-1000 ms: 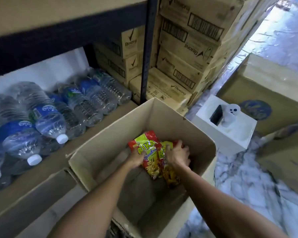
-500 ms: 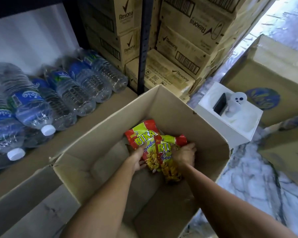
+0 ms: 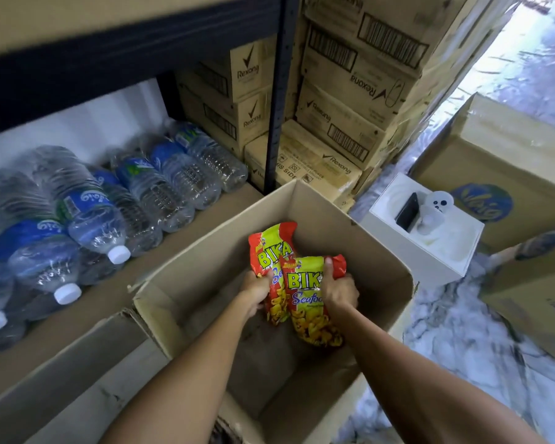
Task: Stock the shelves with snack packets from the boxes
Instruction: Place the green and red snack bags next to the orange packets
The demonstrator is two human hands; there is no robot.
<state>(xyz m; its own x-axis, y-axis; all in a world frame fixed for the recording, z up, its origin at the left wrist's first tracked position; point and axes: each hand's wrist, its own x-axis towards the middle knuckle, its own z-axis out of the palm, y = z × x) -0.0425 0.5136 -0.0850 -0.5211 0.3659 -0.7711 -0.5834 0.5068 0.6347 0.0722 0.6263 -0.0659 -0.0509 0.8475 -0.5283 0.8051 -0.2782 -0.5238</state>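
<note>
I am at the start of a trip, I think. Two Bika snack packets are in the hands, but they are not out of the open cardboard box (image 3: 212, 261) yet. The low shelf (image 3: 218, 209) beside the box holds only water bottles (image 3: 93, 213), and I see no snacks on it. Under the packets I see bare cardboard, so the box looks almost empty. What is left: lift both packets out and put them on a shelf.

The left hand (image 3: 259, 291) grips the far packet (image 3: 271, 248) low down, with its fingers (image 3: 263, 282) curled round the edge. The top of that packet sticks up past the hand. The right hand (image 3: 338, 291) grips the near packet (image 3: 305, 293) near its top, thumb on the front and the other fingers wrapped behind. The bottom of that packet hangs down below the hand. The two packets overlap, the near one on top.
</note>
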